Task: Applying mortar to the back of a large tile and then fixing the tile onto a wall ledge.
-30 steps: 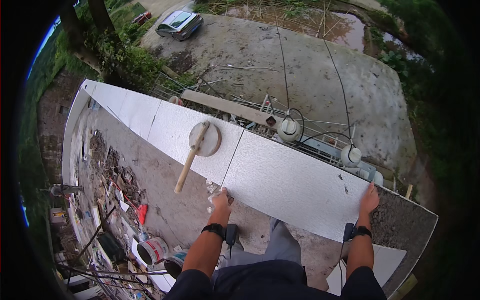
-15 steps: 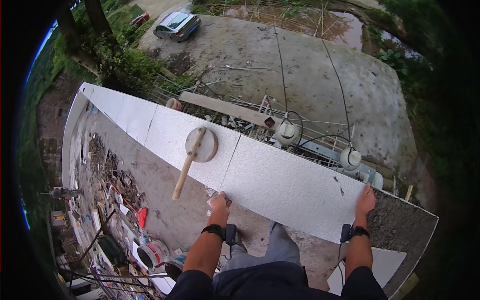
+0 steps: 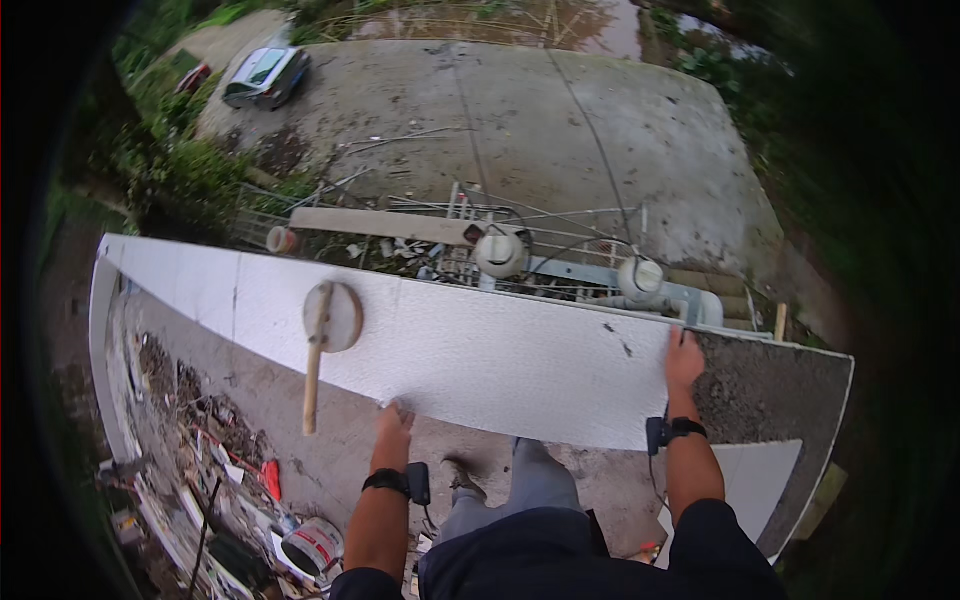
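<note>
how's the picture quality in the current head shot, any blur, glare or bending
Head view: slight blur softens the left hand and the wooden mallet; head view: the pale slabs look bright and lose surface detail; head view: light is flat, with no crisp cast shadows; head view: the fisheye bows the slabs' long edges, and the picture's rim falls to black.

Mallet [image 3: 345, 318] on the slabs [image 3: 510, 350], mortar [image 3: 760, 390] to their right

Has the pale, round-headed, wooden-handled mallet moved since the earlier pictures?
No: the mallet stays just left of the thin seam between flat white slabs.
</note>
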Demonstrator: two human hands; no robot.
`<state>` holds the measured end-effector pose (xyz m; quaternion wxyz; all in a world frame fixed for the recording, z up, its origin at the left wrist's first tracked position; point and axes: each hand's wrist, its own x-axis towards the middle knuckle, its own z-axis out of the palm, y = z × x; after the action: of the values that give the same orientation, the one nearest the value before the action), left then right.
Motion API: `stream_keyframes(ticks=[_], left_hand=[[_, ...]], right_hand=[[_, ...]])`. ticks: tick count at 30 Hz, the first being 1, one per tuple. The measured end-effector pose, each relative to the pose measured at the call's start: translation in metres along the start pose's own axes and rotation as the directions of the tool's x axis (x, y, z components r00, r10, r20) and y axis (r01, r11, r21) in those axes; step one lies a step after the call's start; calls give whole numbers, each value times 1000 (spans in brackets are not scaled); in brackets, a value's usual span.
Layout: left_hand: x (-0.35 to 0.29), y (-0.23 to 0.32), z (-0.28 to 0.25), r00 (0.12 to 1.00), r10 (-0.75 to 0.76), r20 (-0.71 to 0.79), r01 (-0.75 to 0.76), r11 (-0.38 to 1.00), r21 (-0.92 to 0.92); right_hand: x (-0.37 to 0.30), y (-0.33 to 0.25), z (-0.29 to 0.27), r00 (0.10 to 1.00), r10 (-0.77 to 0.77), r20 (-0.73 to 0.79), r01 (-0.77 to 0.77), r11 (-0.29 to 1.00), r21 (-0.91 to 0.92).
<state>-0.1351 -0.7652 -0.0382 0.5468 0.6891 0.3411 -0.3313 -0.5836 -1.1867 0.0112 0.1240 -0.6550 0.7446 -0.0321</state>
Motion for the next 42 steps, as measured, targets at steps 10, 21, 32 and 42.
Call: stream_keyframes(ticks=[10,21,32,42], left_hand=[[-26,1,18,999,-17,45,5,968,249],[-45,-2,35,986,155,53,-149,711,687],[-59,-2,51,972,197,125,-214,533,818],[-80,68,-11,809,371,456,-536,147,831]], right_hand=[[-10,17,-21,998,-56,28,54,995,79],[-15,28,-29,965,-6,263,-9,998,55],[-13,46,-23,949,20,316,8,996,-87],[-39,27,-48,992,-125,13,123,985,118]])
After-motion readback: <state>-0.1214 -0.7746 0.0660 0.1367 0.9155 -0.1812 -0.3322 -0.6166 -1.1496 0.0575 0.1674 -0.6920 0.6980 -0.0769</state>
